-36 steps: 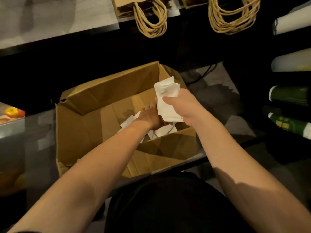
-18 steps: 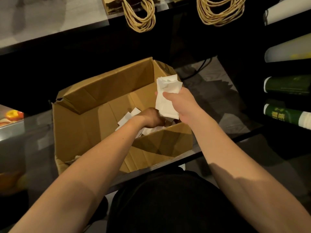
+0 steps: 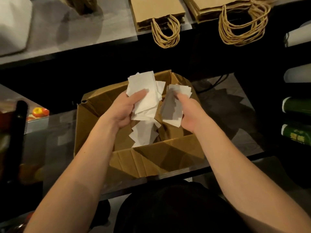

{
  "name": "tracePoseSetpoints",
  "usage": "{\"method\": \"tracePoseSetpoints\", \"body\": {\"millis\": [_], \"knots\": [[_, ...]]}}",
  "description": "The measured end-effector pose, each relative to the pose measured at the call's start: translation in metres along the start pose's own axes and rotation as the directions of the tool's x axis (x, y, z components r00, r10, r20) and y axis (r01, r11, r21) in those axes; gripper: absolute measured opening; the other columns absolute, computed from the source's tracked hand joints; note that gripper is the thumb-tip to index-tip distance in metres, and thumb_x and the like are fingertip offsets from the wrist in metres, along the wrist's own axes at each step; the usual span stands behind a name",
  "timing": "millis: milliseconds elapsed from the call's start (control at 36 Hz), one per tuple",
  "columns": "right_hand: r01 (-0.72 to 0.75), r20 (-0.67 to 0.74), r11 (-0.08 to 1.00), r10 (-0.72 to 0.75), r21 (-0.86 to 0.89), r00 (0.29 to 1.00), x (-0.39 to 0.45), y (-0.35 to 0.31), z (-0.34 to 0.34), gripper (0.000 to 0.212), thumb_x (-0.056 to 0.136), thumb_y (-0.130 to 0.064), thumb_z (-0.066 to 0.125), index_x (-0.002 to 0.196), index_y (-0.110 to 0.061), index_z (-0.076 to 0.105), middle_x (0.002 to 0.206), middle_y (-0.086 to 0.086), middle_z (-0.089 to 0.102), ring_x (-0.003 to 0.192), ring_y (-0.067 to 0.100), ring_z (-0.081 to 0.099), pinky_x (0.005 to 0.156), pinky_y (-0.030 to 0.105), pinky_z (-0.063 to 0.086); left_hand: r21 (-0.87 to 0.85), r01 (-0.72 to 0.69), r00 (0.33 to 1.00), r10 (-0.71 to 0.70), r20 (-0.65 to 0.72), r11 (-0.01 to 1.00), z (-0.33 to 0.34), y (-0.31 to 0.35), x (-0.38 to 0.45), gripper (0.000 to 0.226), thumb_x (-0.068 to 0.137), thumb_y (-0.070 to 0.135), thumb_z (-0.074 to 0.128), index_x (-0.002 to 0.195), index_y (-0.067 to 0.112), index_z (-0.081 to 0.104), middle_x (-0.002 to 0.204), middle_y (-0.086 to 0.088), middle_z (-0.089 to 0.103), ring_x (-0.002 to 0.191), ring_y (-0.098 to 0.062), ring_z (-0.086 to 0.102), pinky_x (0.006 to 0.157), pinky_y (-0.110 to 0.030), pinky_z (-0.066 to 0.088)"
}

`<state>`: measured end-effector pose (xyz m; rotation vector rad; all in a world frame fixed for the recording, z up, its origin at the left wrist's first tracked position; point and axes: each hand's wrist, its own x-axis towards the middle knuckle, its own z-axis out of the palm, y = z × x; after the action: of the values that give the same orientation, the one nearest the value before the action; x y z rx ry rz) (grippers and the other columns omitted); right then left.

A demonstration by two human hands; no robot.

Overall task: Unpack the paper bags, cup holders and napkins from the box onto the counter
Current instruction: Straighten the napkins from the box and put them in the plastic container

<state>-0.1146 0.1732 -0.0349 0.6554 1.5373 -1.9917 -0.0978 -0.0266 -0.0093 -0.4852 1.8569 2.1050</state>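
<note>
An open cardboard box (image 3: 156, 158) stands on a low glass shelf in front of me. Above its opening my left hand (image 3: 122, 110) grips a bunch of white napkins (image 3: 144, 93), thumb across the top sheets. My right hand (image 3: 188, 113) holds a second, smaller bunch of napkins (image 3: 173, 106) just to the right of it. More loose napkins (image 3: 143, 135) lie inside the box below my hands. On the counter (image 3: 94, 26) at the top lie two flat stacks of brown paper bags (image 3: 158, 12) (image 3: 225, 5), their rope handles hanging over the edge.
A white bulky object (image 3: 13, 26) sits at the counter's far left. A box printed with fruit (image 3: 38, 113) and a dark upright post (image 3: 18, 125) are at left. Rolled green and white items (image 3: 296, 106) fill shelves at right. Dark lap below.
My left hand came up out of the box gripping a bunch of napkins. My right hand kept hold of its bunch beside it. The view tilted up, showing more counter.
</note>
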Motion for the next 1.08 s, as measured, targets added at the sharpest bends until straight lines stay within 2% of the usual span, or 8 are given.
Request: {"method": "tracePoseSetpoints", "body": {"millis": [56, 194, 389, 528, 694, 833, 972, 1083], "knots": [[-0.042, 0.149, 0.99, 0.022, 0.132, 0.989, -0.005, 0.001, 0.009, 0.032, 0.102, -0.049, 0.056, 0.126, -0.028, 0.06, 0.126, 0.009, 0.068, 0.116, 0.033, 0.066, 0.102, 0.054, 0.054, 0.064, -0.069, 0.997, 0.071, -0.04, 0.996, 0.007, 0.002, 0.0, 0.026, 0.097, 0.023, 0.064, 0.121, 0.016, 0.059, 0.096, 0.003, 0.075, 0.083, -0.012, 0.074, 0.063, -0.022, 0.057], [-0.086, 0.377, 0.954, -0.029, 0.286, 0.926, -0.012, 0.004, 0.027, 0.058, 0.101, -0.065, 0.037, 0.139, -0.027, 0.059, 0.131, 0.012, 0.069, 0.122, 0.036, 0.066, 0.106, 0.057, 0.05, 0.273, -0.188, 0.952, 0.243, -0.187, 0.944, 0.025, 0.001, 0.001, 0.047, 0.096, 0.03, 0.067, 0.138, 0.019, 0.049, 0.12, 0.004, 0.065, 0.102, -0.011, 0.067, 0.075, -0.022, 0.059], [-0.083, 0.371, 0.935, -0.054, 0.344, 0.927, -0.015, 0.005, 0.037, 0.047, 0.105, -0.053, 0.044, 0.139, -0.024, 0.057, 0.133, 0.015, 0.068, 0.12, 0.035, 0.067, 0.096, 0.053, 0.057, 0.521, -0.257, 0.857, 0.441, -0.266, 0.814, 0.039, 0.0, -0.008, 0.017, 0.105, 0.041, 0.047, 0.119, 0.032, 0.049, 0.097, 0.018, 0.058, 0.085, -0.006, 0.064, 0.066, -0.02, 0.057], [-0.068, 0.339, 0.927, -0.066, 0.369, 0.938, -0.016, 0.007, 0.039, 0.035, 0.106, -0.044, 0.047, 0.131, -0.025, 0.061, 0.124, 0.011, 0.073, 0.11, 0.031, 0.072, 0.089, 0.049, 0.06, 0.645, -0.289, 0.803, 0.546, -0.239, 0.707, 0.042, -0.001, -0.003, 0.045, 0.107, 0.04, 0.043, 0.15, 0.029, 0.039, 0.135, 0.007, 0.045, 0.112, -0.007, 0.052, 0.088, -0.019, 0.052], [-0.121, 0.373, 0.907, -0.043, 0.404, 0.927, -0.012, 0.008, 0.036, 0.044, 0.104, -0.044, 0.051, 0.14, -0.02, 0.056, 0.128, 0.015, 0.07, 0.116, 0.037, 0.069, 0.095, 0.055, 0.057, 0.443, -0.22, 0.813, 0.414, -0.408, 0.869, 0.036, -0.001, -0.001, 0.041, 0.105, 0.047, 0.043, 0.141, 0.028, 0.041, 0.135, 0.006, 0.044, 0.12, -0.019, 0.051, 0.098, -0.041, 0.055], [-0.173, 0.385, 0.877, -0.015, 0.449, 0.923, -0.007, 0.009, 0.035, 0.046, 0.101, -0.041, 0.057, 0.142, -0.022, 0.055, 0.134, 0.016, 0.067, 0.122, 0.04, 0.064, 0.097, 0.058, 0.055, 0.048, -0.336, 0.816, 0.317, -0.484, 0.94, 0.021, 0.018, -0.019, 0.021, 0.107, 0.036, 0.046, 0.128, 0.034, 0.046, 0.116, 0.009, 0.06, 0.104, -0.011, 0.065, 0.076, -0.023, 0.057], [-0.174, 0.355, 0.888, 0.013, 0.426, 0.935, -0.007, 0.009, 0.039, 0.047, 0.1, -0.044, 0.06, 0.14, -0.02, 0.058, 0.131, 0.016, 0.068, 0.119, 0.039, 0.067, 0.096, 0.055, 0.056, 0.107, -0.358, 0.865, 0.373, -0.336, 0.927, 0.002, 0.036, -0.025, 0.024, 0.104, 0.027, 0.054, 0.122, 0.041, 0.047, 0.115, 0.014, 0.059, 0.1, -0.008, 0.065, 0.077, -0.024, 0.059], [-0.157, 0.402, 0.905, -0.017, 0.396, 0.915, -0.012, 0.009, 0.046, 0.062, 0.097, -0.063, 0.05, 0.143, -0.022, 0.055, 0.133, 0.017, 0.067, 0.118, 0.039, 0.067, 0.097, 0.055, 0.056, 0.449, -0.261, 0.93, 0.347, -0.119, 0.855, 0.009, 0.039, -0.023, 0.055, 0.095, 0.024, 0.068, 0.142, 0.037, 0.042, 0.122, 0.017, 0.055, 0.108, -0.009, 0.062, 0.082, -0.028, 0.061]]}}
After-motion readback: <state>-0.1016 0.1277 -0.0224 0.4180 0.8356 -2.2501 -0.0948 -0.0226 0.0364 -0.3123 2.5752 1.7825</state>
